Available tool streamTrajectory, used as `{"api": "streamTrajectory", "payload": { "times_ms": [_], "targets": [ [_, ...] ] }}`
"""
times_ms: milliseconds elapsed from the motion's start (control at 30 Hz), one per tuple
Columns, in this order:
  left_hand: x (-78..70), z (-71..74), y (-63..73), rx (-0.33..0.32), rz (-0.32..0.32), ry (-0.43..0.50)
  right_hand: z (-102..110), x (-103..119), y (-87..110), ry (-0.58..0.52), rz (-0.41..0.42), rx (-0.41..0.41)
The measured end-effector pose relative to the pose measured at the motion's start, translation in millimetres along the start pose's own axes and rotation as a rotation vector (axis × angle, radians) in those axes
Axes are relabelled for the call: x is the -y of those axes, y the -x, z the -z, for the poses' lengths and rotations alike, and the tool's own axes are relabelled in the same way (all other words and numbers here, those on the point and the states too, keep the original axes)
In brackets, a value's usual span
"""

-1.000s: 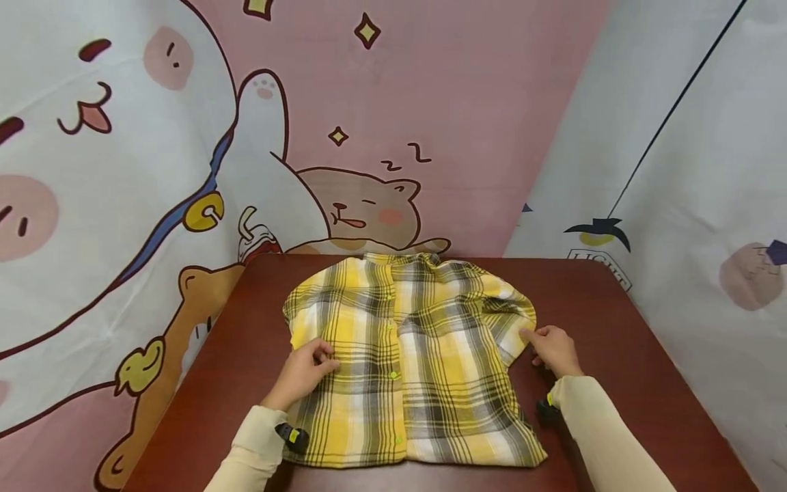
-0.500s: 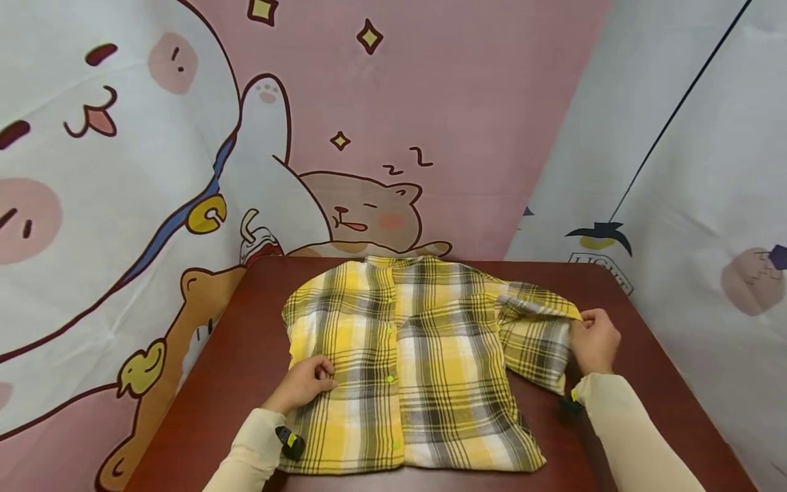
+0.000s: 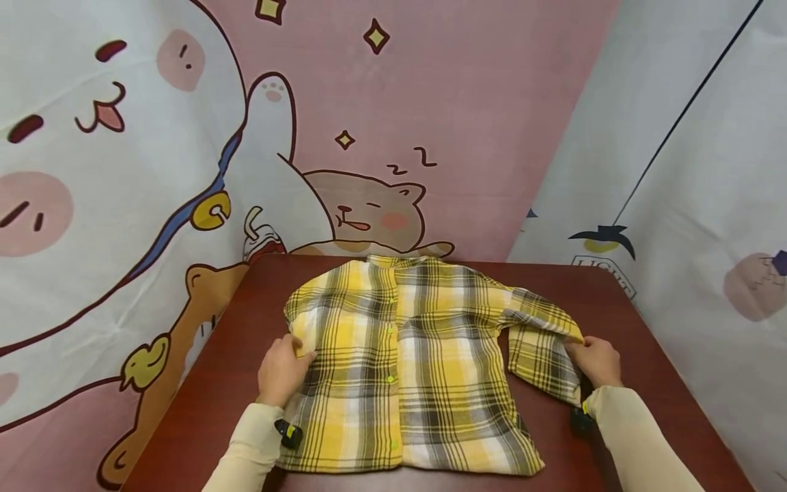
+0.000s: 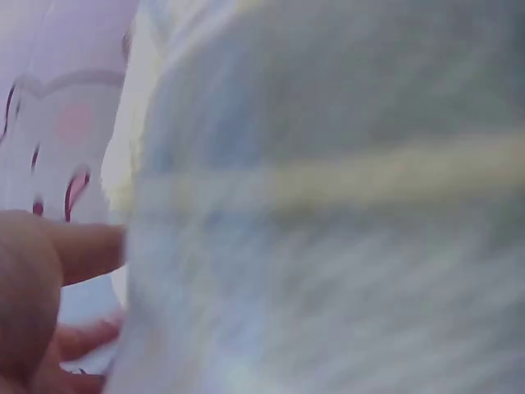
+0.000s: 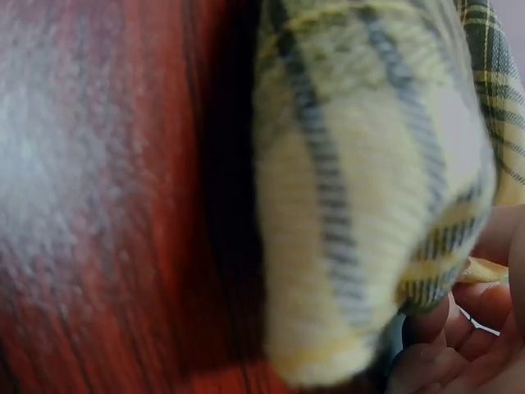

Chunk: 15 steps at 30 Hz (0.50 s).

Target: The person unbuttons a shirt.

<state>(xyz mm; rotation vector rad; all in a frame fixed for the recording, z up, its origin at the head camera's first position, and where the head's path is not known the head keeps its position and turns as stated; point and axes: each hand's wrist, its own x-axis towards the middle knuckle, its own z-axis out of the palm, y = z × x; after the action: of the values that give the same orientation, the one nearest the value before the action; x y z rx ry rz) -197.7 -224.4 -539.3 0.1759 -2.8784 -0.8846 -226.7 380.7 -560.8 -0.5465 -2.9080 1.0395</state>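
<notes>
A yellow, white and grey plaid shirt [image 3: 443, 355] lies buttoned front up on a table, collar at the far side. At its left edge is my left hand [image 3: 283, 370], thumb over the cloth and fingers curled at the side, pinching the edge. In the left wrist view the blurred shirt cloth [image 4: 328, 246] hides the fingertips. My right hand [image 3: 598, 361] pinches the shirt's right sleeve [image 3: 544, 355] near its outer end; the sleeve lies spread to the right with a fold. The right wrist view shows the sleeve cloth [image 5: 344, 197] close up beside the curled fingers [image 5: 472, 345].
The dark red wooden table [image 3: 233, 328] shows on both sides of the shirt. A cartoon-printed backdrop [image 3: 479, 123] hangs behind the table and along both sides. A small dark device [image 3: 289, 433] is strapped to the left wrist.
My right hand took the sleeve and drew it outward to the right, then slightly nearer. My left hand has moved left from the shirt's front to its left edge.
</notes>
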Motion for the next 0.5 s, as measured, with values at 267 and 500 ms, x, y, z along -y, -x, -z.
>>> {"api": "streamTrajectory", "payload": {
  "times_ms": [267, 500],
  "targets": [
    [20.3, 7.4, -7.4, 0.172, 0.198, 0.150, -1, 7, -0.3, -0.023, 0.011, 0.001],
    [29.9, 9.2, -11.5, 0.181, 0.333, 0.322, 10, 34, -6.0, -0.019, 0.018, -0.207]
  ]
}}
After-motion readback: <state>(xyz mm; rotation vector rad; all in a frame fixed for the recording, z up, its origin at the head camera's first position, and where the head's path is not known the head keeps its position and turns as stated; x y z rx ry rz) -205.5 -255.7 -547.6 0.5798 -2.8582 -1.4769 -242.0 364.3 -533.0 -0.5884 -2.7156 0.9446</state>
